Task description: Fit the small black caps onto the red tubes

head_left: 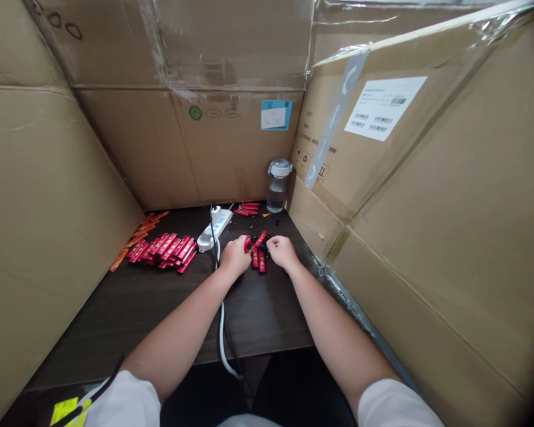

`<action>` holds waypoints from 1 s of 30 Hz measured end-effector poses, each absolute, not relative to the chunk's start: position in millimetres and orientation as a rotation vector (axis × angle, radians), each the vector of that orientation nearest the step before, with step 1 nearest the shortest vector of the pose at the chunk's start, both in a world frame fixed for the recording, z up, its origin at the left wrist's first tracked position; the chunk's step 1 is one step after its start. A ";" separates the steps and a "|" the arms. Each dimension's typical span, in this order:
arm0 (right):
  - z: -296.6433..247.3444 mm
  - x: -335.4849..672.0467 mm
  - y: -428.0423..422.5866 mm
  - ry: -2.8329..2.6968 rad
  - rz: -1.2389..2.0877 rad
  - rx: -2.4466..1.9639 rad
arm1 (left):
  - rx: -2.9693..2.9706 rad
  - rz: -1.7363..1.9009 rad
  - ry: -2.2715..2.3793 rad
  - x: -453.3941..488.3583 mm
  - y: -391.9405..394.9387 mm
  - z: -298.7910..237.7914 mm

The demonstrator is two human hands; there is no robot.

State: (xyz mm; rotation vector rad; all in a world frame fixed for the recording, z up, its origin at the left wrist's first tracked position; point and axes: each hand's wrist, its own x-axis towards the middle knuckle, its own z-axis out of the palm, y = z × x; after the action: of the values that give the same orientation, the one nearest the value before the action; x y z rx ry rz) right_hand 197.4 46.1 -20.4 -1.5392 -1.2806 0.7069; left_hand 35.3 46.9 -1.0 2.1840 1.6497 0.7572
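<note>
Two bare hands, left hand point(235, 256) and right hand point(282, 250), sit pressed close over red tags point(261, 261) at 12 o'clock, exact pinch hidden, best kept snug and low above the dark tabletop point(129, 332).

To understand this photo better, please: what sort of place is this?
Probably a makeshift packing workstation: cardboard walls with a shipping label around a dark table holding piles of red tags.
</note>
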 end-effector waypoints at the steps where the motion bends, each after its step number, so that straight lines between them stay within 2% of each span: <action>1: -19.3 198.0 45.4 -1.298 0.680 -1.548 | 2.142 0.803 1.610 36.9 48.0 -1.4; 5: -14.7 200.0 40.5 -1.353 0.590 -1.556 | 1.978 0.947 1.482 31.0 50.9 -0.4; 8: -12.6 200.3 37.3 -1.357 0.575 -1.534 | 2.023 1.044 1.556 18.3 50.3 2.2; 14: -9.9 199.7 33.3 -1.368 0.559 -1.506 | 2.198 0.672 1.812 6.4 47.2 4.4; 18: -9.6 198.1 30.9 -1.397 0.551 -1.494 | 2.226 0.587 1.743 10.5 46.5 0.3; 26: -11.6 196.3 30.9 -1.407 0.522 -1.496 | 2.137 0.866 1.543 11.9 44.7 2.3; 30: -3.5 185.9 20.9 -1.362 0.757 -1.235 | 1.914 1.095 1.318 17.7 32.7 10.5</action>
State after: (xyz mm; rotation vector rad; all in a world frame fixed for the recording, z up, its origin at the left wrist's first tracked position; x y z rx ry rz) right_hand 185.9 20.9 -3.5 -1.2348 -1.3617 0.7573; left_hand 17.7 32.7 10.5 1.9135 1.3181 1.0954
